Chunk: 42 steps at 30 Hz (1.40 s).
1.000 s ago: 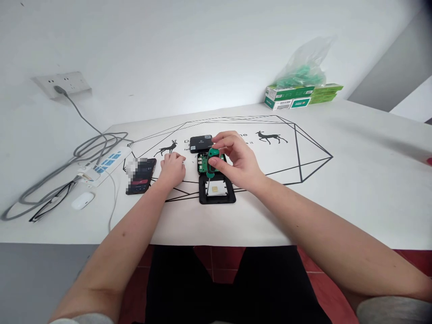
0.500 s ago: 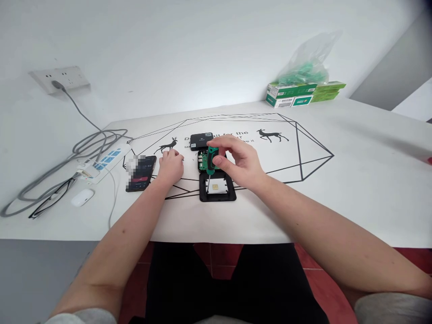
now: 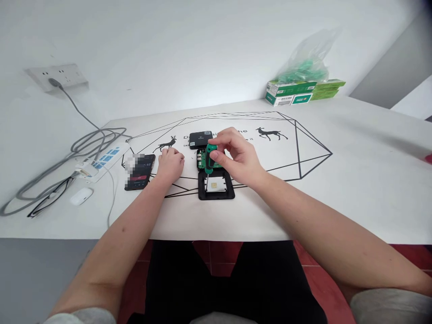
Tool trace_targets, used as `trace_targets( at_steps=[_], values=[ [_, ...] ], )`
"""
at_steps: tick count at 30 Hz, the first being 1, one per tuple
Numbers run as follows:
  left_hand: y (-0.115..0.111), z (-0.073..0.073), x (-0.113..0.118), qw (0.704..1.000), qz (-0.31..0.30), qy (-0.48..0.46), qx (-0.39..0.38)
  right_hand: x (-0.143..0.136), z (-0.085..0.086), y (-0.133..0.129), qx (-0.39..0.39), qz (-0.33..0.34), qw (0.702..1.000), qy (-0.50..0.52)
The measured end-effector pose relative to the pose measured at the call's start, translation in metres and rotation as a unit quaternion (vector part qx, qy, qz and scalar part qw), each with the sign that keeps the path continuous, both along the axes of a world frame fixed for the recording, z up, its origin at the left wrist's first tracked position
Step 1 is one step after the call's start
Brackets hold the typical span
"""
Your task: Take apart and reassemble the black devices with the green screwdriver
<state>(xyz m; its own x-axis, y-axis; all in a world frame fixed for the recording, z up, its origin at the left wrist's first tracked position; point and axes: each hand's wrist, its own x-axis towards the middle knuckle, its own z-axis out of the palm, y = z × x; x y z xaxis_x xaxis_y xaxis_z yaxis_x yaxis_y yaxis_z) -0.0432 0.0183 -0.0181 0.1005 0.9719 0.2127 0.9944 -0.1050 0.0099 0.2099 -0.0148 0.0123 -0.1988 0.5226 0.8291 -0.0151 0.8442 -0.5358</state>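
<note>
A screwdriver (image 3: 209, 157) with a green and black handle is gripped in my right hand (image 3: 238, 157), its shaft pointing down. The tip is at the left side of a black square base (image 3: 199, 194), which holds a white plate (image 3: 219, 184) with a small gold-coloured patch. Just behind it, a green circuit board (image 3: 200, 163) sits in a black housing, partly covered by the screwdriver and my hand. A black lid (image 3: 199, 139) with small labels lies farther back. My left hand (image 3: 171, 164) rests on the table, fingers loosely bent and thumb apart, beside a phone (image 3: 141, 173).
At the left are a power strip (image 3: 110, 159), coiled grey cable (image 3: 43, 177), glasses (image 3: 50, 198) and a white earbud case (image 3: 81, 196). Green and white boxes (image 3: 292, 90) stand at the back right under a clear plastic bag (image 3: 308, 58). A wall socket (image 3: 72, 76) holds a plug.
The screwdriver handle stands slightly more upright, and my right fingers have shifted around its top. My left hand stays in nearly the same place. The whole view has moved slightly.
</note>
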Motion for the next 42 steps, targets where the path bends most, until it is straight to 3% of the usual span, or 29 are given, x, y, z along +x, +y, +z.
trace_targets(
  at_steps=[4, 7, 14, 21, 31, 38, 42],
  values=[
    [0.002, 0.001, 0.002, 1.0, -0.006, -0.007, -0.007, -0.007, -0.004, -0.003, -0.081, 0.053, 0.994, 0.053],
    [0.004, 0.001, 0.002, 1.0, -0.011, -0.011, -0.01, -0.011, -0.007, -0.007, -0.115, 0.057, 0.989, 0.073],
    [0.004, 0.0, 0.001, 1.0, -0.014, -0.013, -0.021, -0.007, -0.004, -0.01, -0.04, -0.003, 0.999, 0.033],
    [0.002, 0.003, 0.001, 0.999, -0.005, -0.014, -0.036, 0.003, 0.002, -0.008, 0.004, 0.012, 0.999, -0.041],
    [0.0, 0.004, -0.002, 0.998, -0.033, -0.007, -0.045, 0.0, 0.001, -0.003, -0.022, 0.015, 1.0, -0.008],
    [0.001, 0.005, -0.002, 0.998, -0.033, -0.009, -0.054, -0.009, -0.002, -0.009, -0.147, 0.087, 0.983, 0.074],
    [0.003, 0.004, -0.004, 0.998, -0.033, -0.016, -0.046, -0.011, -0.003, -0.011, -0.133, 0.059, 0.986, 0.078]
  ],
)
